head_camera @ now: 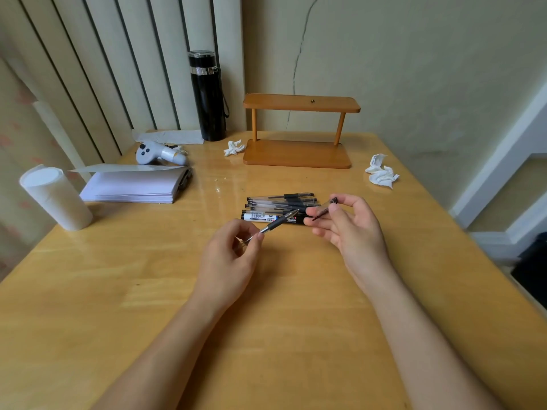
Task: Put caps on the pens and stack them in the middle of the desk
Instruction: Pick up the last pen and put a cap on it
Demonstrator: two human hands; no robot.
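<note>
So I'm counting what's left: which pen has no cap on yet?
The pen in the left hand, bare tip towards the cap in the right hand. The other pens lie stacked on the desk.

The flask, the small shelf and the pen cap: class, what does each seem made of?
Flask: probably metal, matte black coating, shiny steel band.
Small shelf: wood, smooth satin finish, faint grain visible.
Pen cap: clear plastic; fingers show through it.

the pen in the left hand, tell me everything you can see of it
The pen is slim, with a clear barrel, a black grip section and a silvery metal tip, uncapped. The left hand pinches its rear end between thumb and fingers, holding it above the desk, slanting up and right. Its tip points toward the clear cap in the right hand, just short of it.
</note>
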